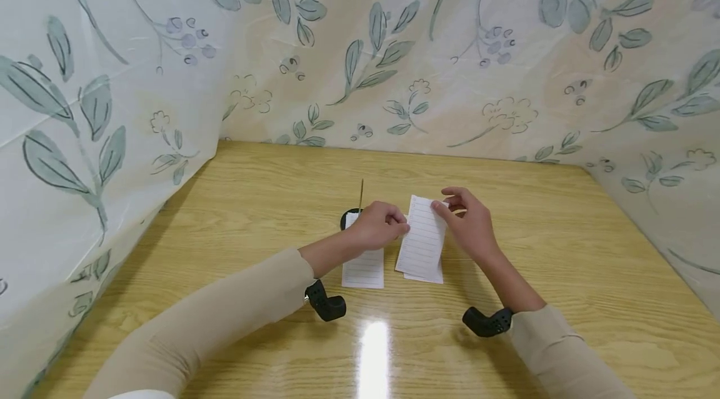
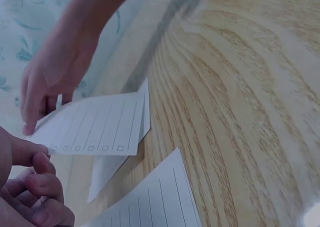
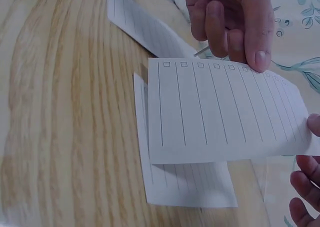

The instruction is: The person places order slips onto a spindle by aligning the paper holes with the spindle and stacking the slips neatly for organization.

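Note:
A white lined sheet with small checkboxes (image 1: 422,239) is held up between both hands. My left hand (image 1: 378,226) pinches its left edge between thumb and finger. My right hand (image 1: 471,224) grips its upper right corner, thumb on top. Just beneath lies another lined sheet or small pile (image 3: 195,187), partly covered. Left of it, lined paper (image 1: 362,274) lies by a paper spike, whose thin brass-coloured rod (image 1: 362,192) stands up from a black round base (image 1: 344,221). My left hand and the paper hide part of the base, and I cannot tell whether the rod pierces the paper.
Everything lies on a wood-grain table (image 1: 270,186). Floral-patterned cloth (image 1: 315,61) hangs along its back and sides. A black wrist device (image 1: 326,304) sits on the left wrist, another (image 1: 487,322) on the right. Light glares off the table's front (image 1: 374,355).

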A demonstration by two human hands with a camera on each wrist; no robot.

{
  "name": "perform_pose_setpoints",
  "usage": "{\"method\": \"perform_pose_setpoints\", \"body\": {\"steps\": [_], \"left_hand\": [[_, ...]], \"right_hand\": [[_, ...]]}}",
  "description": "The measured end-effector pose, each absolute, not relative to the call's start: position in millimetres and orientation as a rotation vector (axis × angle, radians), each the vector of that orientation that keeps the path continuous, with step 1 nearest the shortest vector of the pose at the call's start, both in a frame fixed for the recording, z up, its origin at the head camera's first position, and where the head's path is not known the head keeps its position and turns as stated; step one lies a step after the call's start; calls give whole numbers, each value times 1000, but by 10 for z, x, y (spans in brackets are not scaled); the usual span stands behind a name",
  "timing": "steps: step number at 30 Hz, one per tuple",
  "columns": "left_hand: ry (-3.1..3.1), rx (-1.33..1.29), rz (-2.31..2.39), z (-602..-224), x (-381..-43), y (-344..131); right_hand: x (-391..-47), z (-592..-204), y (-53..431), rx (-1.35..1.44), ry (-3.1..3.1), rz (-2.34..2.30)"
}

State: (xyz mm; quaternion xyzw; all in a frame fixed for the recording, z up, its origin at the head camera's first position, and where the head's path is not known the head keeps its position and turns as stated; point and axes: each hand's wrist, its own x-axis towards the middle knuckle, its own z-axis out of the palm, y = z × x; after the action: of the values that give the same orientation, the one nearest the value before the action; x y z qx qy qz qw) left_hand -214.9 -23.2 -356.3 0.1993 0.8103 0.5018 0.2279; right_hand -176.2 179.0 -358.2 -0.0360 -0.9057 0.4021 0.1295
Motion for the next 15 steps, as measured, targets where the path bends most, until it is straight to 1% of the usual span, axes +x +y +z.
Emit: {"method": "perform_pose_setpoints", "body": {"steps": [15], "left_hand": [[2140, 516, 1434, -3481, -2122, -430]], "right_hand": [[-1859, -3469, 1720, 27, -2589, 1541]]}}
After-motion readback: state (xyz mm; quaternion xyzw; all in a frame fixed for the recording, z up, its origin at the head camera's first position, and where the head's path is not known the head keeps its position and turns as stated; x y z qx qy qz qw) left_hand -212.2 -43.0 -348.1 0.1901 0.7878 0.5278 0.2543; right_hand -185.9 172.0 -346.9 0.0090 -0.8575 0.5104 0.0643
